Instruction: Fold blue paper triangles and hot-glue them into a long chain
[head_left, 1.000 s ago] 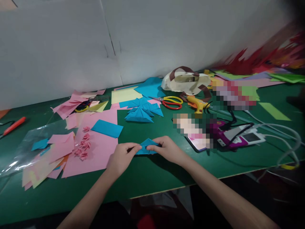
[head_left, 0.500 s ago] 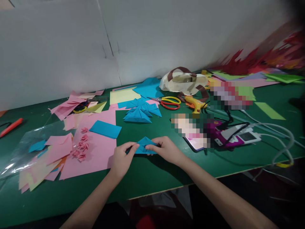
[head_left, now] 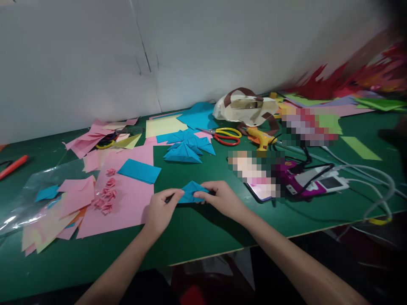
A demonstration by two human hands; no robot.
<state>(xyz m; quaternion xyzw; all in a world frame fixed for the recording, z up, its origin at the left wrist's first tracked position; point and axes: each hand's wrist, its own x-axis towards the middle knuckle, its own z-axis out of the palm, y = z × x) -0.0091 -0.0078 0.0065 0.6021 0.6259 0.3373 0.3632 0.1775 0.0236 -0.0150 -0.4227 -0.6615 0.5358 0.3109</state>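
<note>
Between my two hands is a piece of folded blue paper (head_left: 191, 188), its peak pointing away from me. My left hand (head_left: 163, 207) pinches its left end between thumb and fingers. On the other end, my right hand (head_left: 221, 199) is closed, its thumb pressed on the paper's front and the fingers behind, partly hidden. Beyond my hands lie several folded blue paper pieces (head_left: 184, 149). Left of them a flat blue paper rectangle (head_left: 140, 170) rests on a pink sheet (head_left: 133, 203), next to several small pink paper roses (head_left: 109, 193).
Scissors with yellow and red handles (head_left: 227, 137) and a yellow glue gun (head_left: 261, 142) lie farther back. A phone (head_left: 259, 182), a purple power strip (head_left: 297, 180) and cables are on the right. A cream bag (head_left: 244, 108) stands by the wall. Paper scraps (head_left: 57, 216) lie left.
My hands keep their grip on the folded blue paper, which looks slightly more tilted. The view has shifted a little; the other things stay where they were.
</note>
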